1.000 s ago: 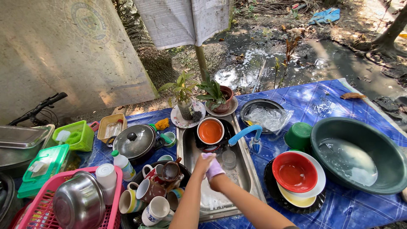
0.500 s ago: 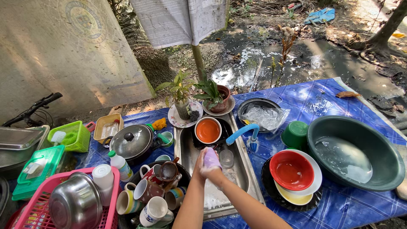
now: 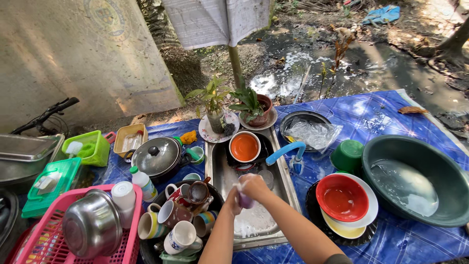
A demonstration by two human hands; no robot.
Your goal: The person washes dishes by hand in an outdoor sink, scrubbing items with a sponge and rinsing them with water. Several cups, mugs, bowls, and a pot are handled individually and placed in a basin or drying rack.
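I see an outdoor table with a blue cloth (image 3: 371,117). At the left sits a pink basket (image 3: 34,239), then mugs (image 3: 181,220). Over the soapy sink (image 3: 288,186), my left hand (image 3: 233,195) and right hand (image 3: 255,187) are both curled around a purple cup (image 3: 245,200). Red bowl (image 3: 341,197) and green basin (image 3: 415,178) sit right.

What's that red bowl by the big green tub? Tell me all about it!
The red bowl is round, shiny and looks like plastic. It sits upright, empty but wet-looking inside, on top of a stack: a white plate, a yellow plate, then a dark plate at the bottom. It stands on the blue cloth, right of the sink. No hand touches it.
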